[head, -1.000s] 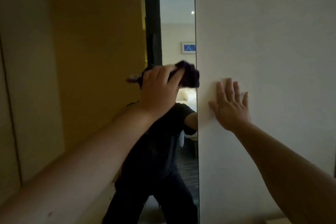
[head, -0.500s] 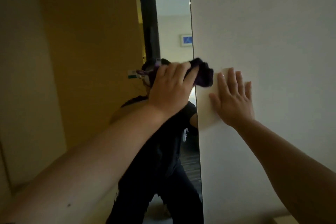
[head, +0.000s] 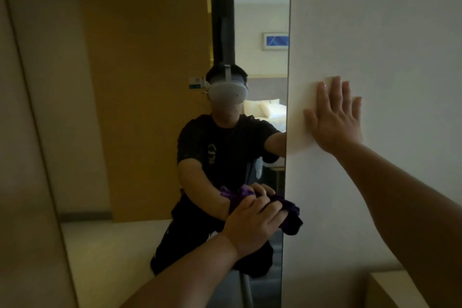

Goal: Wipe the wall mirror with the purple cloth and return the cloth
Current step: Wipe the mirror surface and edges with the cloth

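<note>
Mostly purple cloth [head: 290, 217] under left hand [head: 252, 225].

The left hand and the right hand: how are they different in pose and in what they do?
The left hand is curled around the purple cloth and presses it on the mirror; the right hand is flat, fingers spread, holding nothing. The left hand is low; the right hand is higher, on the white wall. Both are bare.

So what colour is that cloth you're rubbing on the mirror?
Purple, a dark one. The cloth shows best in the head view, bunched under the left hand.
</note>
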Tool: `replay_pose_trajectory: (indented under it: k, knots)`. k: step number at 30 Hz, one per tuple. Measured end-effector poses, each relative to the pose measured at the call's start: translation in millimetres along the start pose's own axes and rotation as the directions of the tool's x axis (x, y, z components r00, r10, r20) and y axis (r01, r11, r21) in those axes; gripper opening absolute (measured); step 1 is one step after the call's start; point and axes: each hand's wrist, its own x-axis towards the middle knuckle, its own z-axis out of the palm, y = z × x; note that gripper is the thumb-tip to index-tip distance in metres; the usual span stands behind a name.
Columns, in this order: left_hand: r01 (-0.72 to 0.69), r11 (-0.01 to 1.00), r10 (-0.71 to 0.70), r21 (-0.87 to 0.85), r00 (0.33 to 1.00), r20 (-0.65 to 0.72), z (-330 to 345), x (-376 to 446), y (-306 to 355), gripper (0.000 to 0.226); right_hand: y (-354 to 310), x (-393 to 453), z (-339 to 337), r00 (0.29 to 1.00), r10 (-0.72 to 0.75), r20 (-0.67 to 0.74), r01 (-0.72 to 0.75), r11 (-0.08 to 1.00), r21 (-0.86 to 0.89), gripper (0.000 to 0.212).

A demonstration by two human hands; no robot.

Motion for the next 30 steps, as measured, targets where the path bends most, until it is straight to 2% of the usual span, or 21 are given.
replay_pose_trajectory:
  k: [4,7,10,13,16,20,30]
  knots:
    - [0.052,0.997,-0.052,-0.048,0.999,0.002,-26,-8,-14,0.029,-2,0,-9,0.999,0.023,0.035,-0.025,0.998,0.059,0.074]
    - [0.139,0.989,-0.141,-0.051,0.989,-0.045,-48,-28,-30,0.027,-13,-1,-26,0.995,0.062,0.083,-0.081,0.964,0.254,0.077]
    - [0.223,0.974,-0.226,-0.046,0.972,-0.064,-66,-62,-46,0.030,-51,-28,-32,0.990,0.138,0.030,-0.136,0.872,0.470,0.080]
    - [0.259,0.966,-0.258,0.004,0.964,-0.071,-82,-104,-62,0.031,-114,-91,-11,0.992,0.097,-0.084,-0.041,0.860,0.509,0.076]
    - [0.262,0.964,-0.260,0.038,0.964,-0.065,-98,-146,-79,0.033,-178,-147,22,0.992,-0.099,-0.080,0.124,0.891,0.436,0.071]
    - [0.320,0.944,-0.315,0.079,0.947,-0.065,-120,-186,-118,0.033,-235,-172,52,0.938,-0.344,-0.043,0.340,0.889,0.305,0.069]
    - [0.413,0.898,-0.395,0.154,0.909,-0.133,-156,-218,-221,0.032,-290,-176,73,0.923,-0.385,0.014,0.378,0.913,0.154,0.067]
